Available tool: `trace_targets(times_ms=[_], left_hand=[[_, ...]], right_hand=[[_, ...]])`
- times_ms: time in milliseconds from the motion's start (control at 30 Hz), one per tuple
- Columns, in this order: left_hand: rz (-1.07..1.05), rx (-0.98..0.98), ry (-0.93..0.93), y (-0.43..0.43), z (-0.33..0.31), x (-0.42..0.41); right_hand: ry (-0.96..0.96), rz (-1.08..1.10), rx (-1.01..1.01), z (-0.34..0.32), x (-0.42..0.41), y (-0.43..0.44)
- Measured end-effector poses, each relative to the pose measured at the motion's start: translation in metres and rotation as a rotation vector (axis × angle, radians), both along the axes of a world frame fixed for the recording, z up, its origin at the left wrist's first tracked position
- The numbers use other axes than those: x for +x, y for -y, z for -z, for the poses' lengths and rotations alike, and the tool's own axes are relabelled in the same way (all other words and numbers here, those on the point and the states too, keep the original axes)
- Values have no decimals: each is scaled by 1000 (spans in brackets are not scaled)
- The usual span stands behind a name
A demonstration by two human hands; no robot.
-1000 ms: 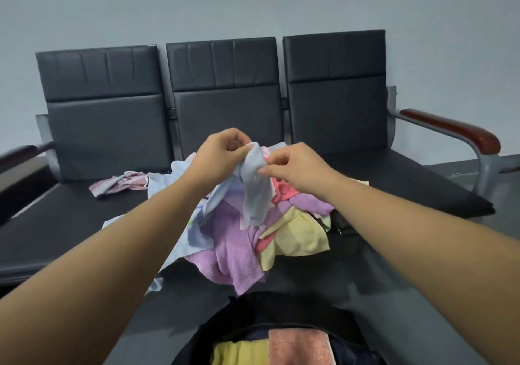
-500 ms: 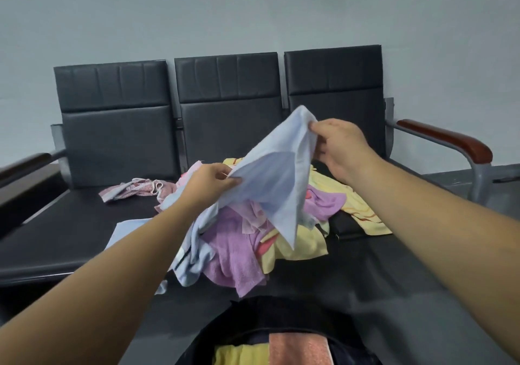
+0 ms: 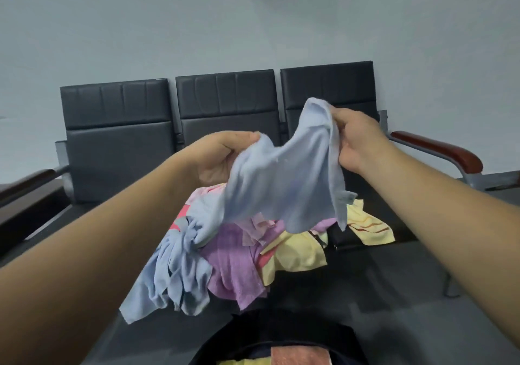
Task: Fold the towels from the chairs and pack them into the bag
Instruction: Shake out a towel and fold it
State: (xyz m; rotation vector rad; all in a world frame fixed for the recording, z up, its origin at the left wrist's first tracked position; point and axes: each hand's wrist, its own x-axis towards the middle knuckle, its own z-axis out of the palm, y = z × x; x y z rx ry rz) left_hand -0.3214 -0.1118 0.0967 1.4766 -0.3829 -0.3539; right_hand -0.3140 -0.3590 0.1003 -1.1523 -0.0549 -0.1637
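We hold a light blue towel [image 3: 281,184] in the air in front of the row of three black chairs [image 3: 118,145]. Our left hand [image 3: 219,156] grips one upper edge, fingers curled round the bunched cloth. Our right hand [image 3: 357,139] pinches the opposite edge, slightly higher, before the right-hand chair back. The cloth sags between the two hands and hangs over the pile of towels [image 3: 253,252] on the middle seat: a purple towel [image 3: 233,266] in front, a crumpled blue towel [image 3: 174,277] to the left, yellow towels [image 3: 298,255] to the right, a pink towel [image 3: 202,193] behind. Whether the held towel touches the pile we cannot tell. The dark bag [image 3: 281,326] stands open at the lower edge, below the pile, with a yellow cloth [image 3: 242,362] and a reddish-brown cloth [image 3: 298,356] side by side inside. A wooden armrest [image 3: 439,148] ends the row at the right.
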Motion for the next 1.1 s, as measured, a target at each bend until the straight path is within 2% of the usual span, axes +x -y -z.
trace_targets(times_ms=[67,167,267,333,433,567,667,700,733,800,833,967,1100], left_hand=[[40,-87,-23,2,3,0],[-58,124,87,7,12,-1],[21,127,201,13,21,-5],[38,208,325,20,23,-12],[-151,300,464,28,21,-17],[-356,291,507,23,20,-14],[-404,329,508,18,22,-11],[-419,324,502,17,23,-11],[-437,305,499,16,24,-10],[-514,275,474,12,24,-8],[-556,278,454,9,25,-5],[-581,398,428,-5,34,-1],[-532,529,403,-16,40,-6]], right_hand=[[-17,-92,35,-4,-3,4],[-34,-149,-163,-2,-1,1],[-22,-307,-385,6,-10,-9],[-21,-345,-461,9,-17,-17],[-23,-351,-458,16,-17,-23],[33,-305,-507,36,-15,-25],[68,-451,-490,55,-19,-26],[78,-488,-564,61,-21,-26],[99,-489,-721,67,-23,-26],[128,-418,-1077,82,-22,-24],[118,-364,-1171,91,-18,-22],[27,-108,-1201,111,-8,-5],[-9,13,-1209,110,-3,12]])
